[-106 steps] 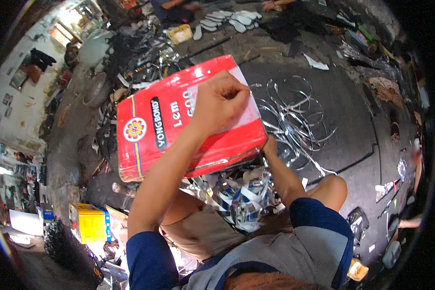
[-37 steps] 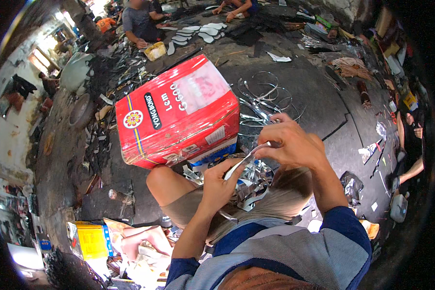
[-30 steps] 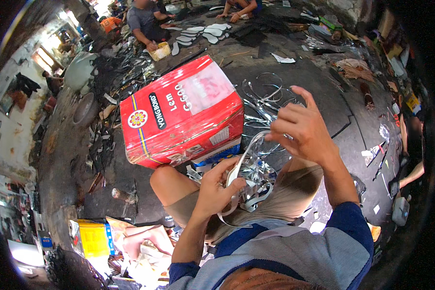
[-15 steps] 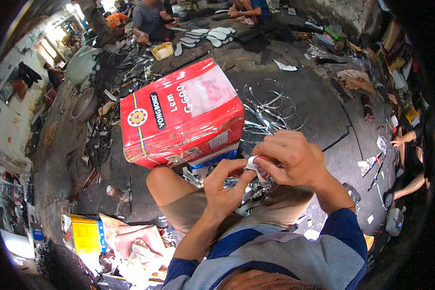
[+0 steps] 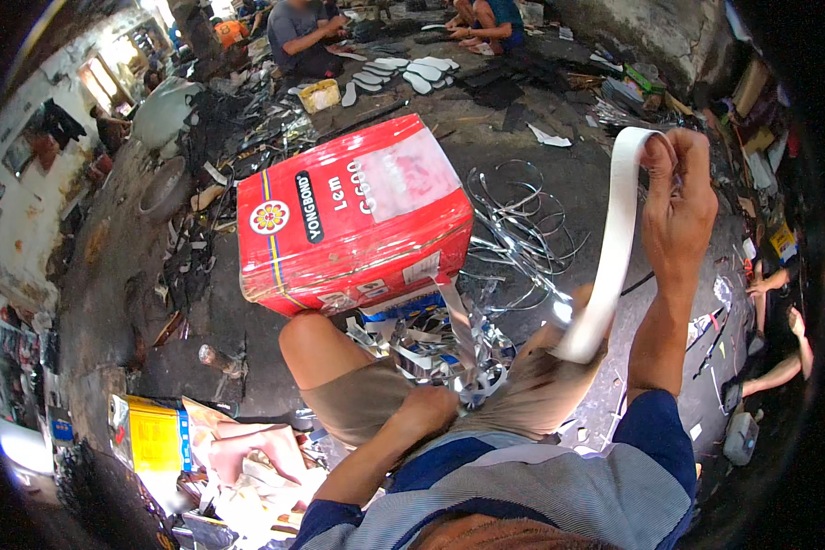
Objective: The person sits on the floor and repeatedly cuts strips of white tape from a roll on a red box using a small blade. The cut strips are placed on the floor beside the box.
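Observation:
High on the right, my right hand (image 5: 680, 206) pinches the end of a long white strip (image 5: 612, 238). The strip arches over at the top and trails down to my right thigh. My left hand (image 5: 431, 410) is down in my lap, its fingers curled; what they hold, if anything, is hidden. Between my legs lies a heap of loose cut strips and shiny scraps (image 5: 422, 353). A paler strip (image 5: 458, 316) runs from the box's near edge down into that heap. The large red carton (image 5: 339, 211) stands just beyond my knees.
Tangled shiny strips (image 5: 522, 225) lie right of the carton. A yellow can (image 5: 156, 440) stands by pale material scraps at lower left. White sole-shaped pieces (image 5: 422, 73) lie near seated people (image 5: 302, 41) at the back. Another person's arm (image 5: 775, 367) shows at far right.
My hands were together, holding a folded white strip. Now the right hand has swung up and right with the strip drawn out long, and the left has dropped into my lap.

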Tool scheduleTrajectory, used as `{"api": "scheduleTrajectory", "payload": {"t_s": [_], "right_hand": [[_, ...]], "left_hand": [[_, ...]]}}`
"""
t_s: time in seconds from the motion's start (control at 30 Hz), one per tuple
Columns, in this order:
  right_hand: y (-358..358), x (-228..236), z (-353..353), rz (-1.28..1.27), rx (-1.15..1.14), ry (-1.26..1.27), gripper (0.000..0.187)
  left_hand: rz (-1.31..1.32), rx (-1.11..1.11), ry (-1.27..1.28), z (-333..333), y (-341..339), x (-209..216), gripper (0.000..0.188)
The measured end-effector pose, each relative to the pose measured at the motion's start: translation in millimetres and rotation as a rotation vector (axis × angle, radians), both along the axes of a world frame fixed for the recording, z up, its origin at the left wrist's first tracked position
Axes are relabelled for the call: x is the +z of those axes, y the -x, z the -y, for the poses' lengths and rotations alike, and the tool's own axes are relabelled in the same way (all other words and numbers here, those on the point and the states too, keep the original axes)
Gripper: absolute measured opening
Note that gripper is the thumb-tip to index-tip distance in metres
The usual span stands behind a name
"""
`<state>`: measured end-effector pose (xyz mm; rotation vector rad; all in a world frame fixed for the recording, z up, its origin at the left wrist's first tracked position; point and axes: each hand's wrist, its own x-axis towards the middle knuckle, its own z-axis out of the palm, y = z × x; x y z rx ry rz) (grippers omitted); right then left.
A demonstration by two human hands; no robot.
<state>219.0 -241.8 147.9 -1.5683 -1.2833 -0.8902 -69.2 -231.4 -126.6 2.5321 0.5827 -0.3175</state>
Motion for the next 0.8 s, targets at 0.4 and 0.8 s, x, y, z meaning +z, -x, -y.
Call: {"api": "scheduleTrajectory", "payload": {"t_s": [0.4,0.8], "right_hand": [[77.2,0.8,0.1,0.400,0.891,0.846,0.027],[58.8,-54.2,-102.3,-0.236,1.149,1.279,0.032]], "left_hand": [[1.141,0.361,1.000,-36.5,-31.9,141.4,0.039],[0.654,0.677,0.199,-98.5,90.2,189.9,0.020]]}}
